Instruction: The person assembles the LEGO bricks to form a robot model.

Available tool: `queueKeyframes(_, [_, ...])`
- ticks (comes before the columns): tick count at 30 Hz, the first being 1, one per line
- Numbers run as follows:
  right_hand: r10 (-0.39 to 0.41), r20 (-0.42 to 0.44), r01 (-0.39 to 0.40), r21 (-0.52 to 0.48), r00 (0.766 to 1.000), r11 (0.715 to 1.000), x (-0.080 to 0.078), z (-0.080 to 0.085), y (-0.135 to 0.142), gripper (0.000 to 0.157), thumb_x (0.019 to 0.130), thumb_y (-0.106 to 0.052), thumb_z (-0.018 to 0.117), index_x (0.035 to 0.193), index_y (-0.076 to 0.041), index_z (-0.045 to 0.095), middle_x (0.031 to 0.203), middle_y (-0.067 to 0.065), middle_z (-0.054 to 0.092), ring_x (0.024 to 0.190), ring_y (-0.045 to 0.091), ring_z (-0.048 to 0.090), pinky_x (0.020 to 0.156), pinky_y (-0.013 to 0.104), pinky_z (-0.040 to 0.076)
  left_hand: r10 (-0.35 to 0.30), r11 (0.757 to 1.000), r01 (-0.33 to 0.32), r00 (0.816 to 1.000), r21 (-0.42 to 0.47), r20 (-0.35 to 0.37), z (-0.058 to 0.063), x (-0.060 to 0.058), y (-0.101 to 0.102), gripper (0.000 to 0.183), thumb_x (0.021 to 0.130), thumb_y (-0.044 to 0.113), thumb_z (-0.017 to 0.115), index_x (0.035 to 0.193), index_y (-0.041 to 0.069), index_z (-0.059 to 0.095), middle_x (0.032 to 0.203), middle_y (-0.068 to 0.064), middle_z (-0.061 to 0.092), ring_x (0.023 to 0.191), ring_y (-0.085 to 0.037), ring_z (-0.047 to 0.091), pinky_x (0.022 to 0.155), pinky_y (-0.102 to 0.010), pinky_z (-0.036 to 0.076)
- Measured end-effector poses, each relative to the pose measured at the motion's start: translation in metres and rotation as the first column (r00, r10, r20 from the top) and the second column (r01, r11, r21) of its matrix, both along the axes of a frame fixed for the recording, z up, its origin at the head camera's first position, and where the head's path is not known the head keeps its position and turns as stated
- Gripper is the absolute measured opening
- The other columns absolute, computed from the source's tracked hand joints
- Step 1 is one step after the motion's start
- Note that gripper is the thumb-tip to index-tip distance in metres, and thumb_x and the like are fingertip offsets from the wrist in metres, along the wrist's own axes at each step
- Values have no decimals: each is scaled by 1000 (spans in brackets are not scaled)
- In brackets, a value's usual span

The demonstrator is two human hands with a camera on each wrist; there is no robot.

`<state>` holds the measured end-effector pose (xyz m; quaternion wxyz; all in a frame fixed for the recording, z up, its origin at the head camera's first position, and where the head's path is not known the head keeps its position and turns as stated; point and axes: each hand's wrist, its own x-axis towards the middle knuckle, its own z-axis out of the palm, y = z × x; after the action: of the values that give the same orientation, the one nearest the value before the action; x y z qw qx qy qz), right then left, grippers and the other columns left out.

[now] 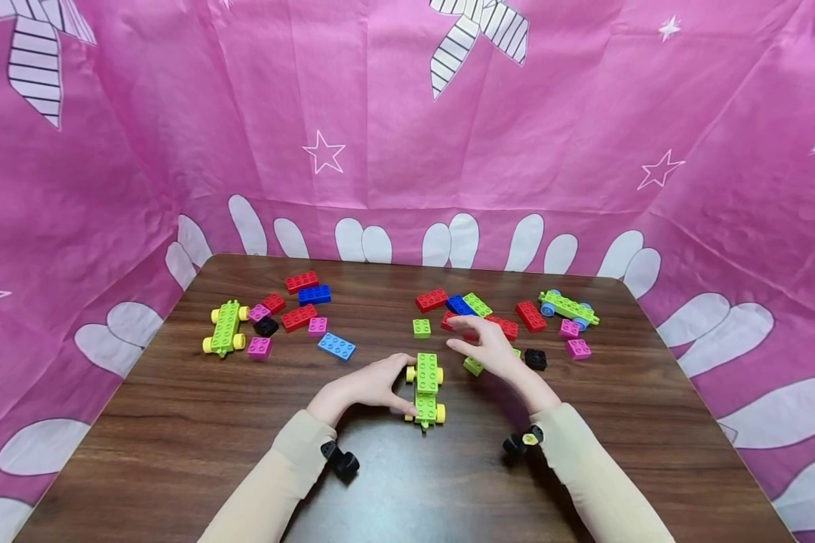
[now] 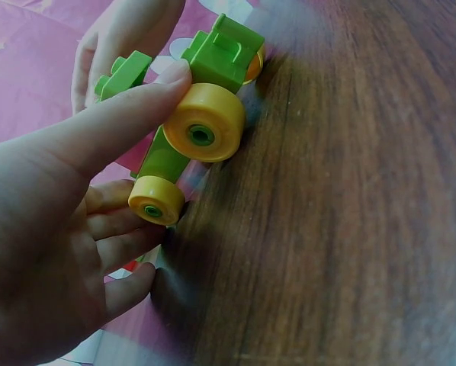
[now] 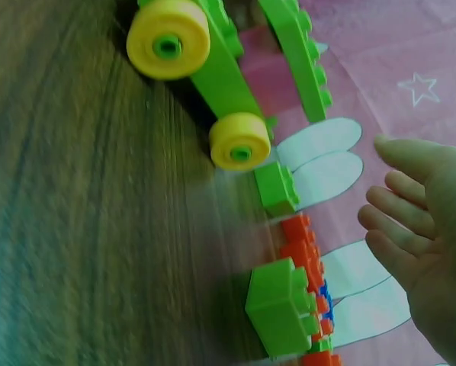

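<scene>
A lime-green toy car base with yellow wheels [image 1: 425, 408] stands in the middle of the table. Over its far half sits a long green studded brick [image 1: 427, 372], and the right wrist view shows a gap under that brick. My left hand [image 1: 378, 382] holds the car from its left side. In the left wrist view, the thumb [image 2: 136, 114] lies against the body above the near wheel, while the fingers reach round by the far wheel. Holding nothing, my right hand [image 1: 487, 348] hovers over the loose bricks on the right, beside a green brick [image 3: 277, 309], fingers loosely bent.
At the left is another green car base with yellow wheels [image 1: 227, 328], near red, pink, black and blue bricks [image 1: 315, 294]. A green car base with blue wheels [image 1: 569, 307] lies far right. Ahead are a small green brick [image 1: 421, 328] and red brick [image 1: 431, 300]. Pink curtains surround the table.
</scene>
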<state>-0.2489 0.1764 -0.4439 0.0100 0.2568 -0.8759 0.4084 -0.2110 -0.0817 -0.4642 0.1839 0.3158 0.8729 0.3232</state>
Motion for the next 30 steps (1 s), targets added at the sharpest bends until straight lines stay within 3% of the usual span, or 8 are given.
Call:
queueKeyframes(6, [-74, -18, 74, 25, 997, 997, -13, -4, 4, 41, 84, -14, 75, 120, 2, 62, 117, 19, 66, 105, 34, 64, 89, 50, 52, -2, 1000, 2, 1000, 0, 1, 0, 0, 0, 88, 77, 41, 79, 141, -2, 38, 143, -17, 44, 134, -28, 42, 111, -41, 35])
queueKeyframes(17, [-112, -57, 117, 101, 992, 988, -33, -7, 1, 40, 81, -11, 77, 117, 3, 64, 111, 19, 68, 99, 34, 65, 87, 49, 52, -2, 1000, 2, 1000, 5, -10, 0, 1, 0, 86, 77, 39, 80, 140, -2, 39, 142, -17, 45, 133, -27, 43, 111, -41, 35])
queueKeyframes(30, [-133, -37, 137, 172, 990, 975, -49, -14, 2, 45, 81, -15, 77, 121, 2, 64, 118, 19, 66, 107, 35, 61, 92, 49, 49, -3, 1000, 3, 1000, -5, -7, 1, 1, 0, 86, 77, 40, 80, 141, -2, 39, 142, -17, 45, 133, -27, 43, 111, -41, 35])
